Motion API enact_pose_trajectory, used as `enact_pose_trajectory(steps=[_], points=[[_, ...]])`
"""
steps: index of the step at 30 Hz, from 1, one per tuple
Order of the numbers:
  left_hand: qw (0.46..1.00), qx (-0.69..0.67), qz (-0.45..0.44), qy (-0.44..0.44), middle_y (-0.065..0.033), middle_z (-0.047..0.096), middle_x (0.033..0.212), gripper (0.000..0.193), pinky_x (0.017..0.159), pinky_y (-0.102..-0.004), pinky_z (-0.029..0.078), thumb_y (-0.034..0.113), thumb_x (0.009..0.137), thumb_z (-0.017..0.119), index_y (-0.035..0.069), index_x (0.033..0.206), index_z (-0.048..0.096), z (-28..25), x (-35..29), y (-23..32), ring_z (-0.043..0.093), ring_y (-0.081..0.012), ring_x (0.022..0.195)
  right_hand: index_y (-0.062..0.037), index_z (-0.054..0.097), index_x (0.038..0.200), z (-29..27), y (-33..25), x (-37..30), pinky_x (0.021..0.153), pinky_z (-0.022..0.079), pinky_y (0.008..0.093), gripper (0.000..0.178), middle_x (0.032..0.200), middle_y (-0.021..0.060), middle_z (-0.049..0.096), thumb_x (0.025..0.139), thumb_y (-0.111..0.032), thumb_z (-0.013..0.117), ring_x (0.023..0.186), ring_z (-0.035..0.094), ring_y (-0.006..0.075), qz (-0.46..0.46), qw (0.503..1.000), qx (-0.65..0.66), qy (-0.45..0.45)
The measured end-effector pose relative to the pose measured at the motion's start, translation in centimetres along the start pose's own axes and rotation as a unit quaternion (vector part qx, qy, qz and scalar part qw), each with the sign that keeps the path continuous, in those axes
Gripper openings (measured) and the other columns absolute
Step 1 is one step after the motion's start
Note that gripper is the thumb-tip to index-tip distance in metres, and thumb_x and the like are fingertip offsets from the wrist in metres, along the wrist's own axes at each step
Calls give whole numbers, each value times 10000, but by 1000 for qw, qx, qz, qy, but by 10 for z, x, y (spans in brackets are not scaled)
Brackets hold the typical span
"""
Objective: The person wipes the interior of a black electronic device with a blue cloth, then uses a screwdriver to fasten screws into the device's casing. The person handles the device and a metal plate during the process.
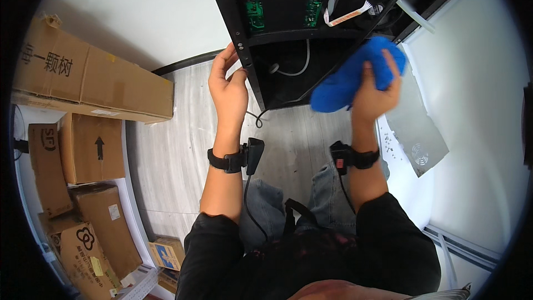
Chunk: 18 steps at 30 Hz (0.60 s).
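A tall black metal cabinet [256, 72] with an open side stands in front of me. My left hand [229, 86] is at its left upright edge, fingers along the outer side and thumb toward the front, closed around the frame. My right hand [377, 91] is closed on a blue cloth [347, 78], bunched and slightly blurred, at the cabinet's right front. The cloth partly covers the lower opening. Inside the cabinet are green circuit boards [256, 15], a white ribbon cable [347, 17] and a thin grey cable [307, 58] hanging in the lower bay.
Cardboard boxes [100, 72] stand at the left, several more on a white shelf [130, 200]. A grey metal panel [419, 133] with a round vent leans at the right, small screws [388, 145] near it. A black cord [257, 119] lies on the wood-look floor [172, 155] below the cabinet.
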<state>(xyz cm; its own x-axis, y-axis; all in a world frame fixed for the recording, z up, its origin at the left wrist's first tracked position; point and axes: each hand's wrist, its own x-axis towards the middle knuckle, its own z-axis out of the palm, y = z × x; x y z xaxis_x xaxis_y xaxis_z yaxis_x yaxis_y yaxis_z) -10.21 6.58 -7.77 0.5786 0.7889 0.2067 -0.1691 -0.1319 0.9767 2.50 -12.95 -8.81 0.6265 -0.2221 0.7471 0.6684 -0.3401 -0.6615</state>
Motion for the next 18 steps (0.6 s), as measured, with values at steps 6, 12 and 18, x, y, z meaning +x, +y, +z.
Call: enact_pose_trajectory(steps=[6, 12, 18], points=[[1000, -17, 11, 1, -93, 636, 1093, 389, 846, -284, 488, -57, 817, 489, 11, 1180, 610, -2, 8, -8, 581, -184, 1071, -20, 601, 1175, -50, -53, 49, 847, 543, 383, 421, 1112, 162, 650, 773, -5, 727, 914, 666, 271, -29, 986, 146, 72], [999, -30, -13, -3, -63, 639, 1072, 256, 780, -258, 507, 70, 936, 509, 3, 1163, 606, -4, 6, 1, 600, -117, 953, -48, 579, 1205, -43, -84, 13, 919, 438, 450, 514, 1185, 177, 623, 713, -77, 724, 1084, 602, 304, -149, 962, 190, -129], [998, -60, -14, -26, -69, 642, 1045, 273, 787, -252, 492, 131, 958, 524, -9, 1177, 606, -3, 8, -5, 593, -124, 935, -74, 683, 995, 70, -79, -49, 757, 420, 341, 339, 1104, 43, 659, 670, 16, 711, 874, 525, 261, -201, 950, 155, -181]])
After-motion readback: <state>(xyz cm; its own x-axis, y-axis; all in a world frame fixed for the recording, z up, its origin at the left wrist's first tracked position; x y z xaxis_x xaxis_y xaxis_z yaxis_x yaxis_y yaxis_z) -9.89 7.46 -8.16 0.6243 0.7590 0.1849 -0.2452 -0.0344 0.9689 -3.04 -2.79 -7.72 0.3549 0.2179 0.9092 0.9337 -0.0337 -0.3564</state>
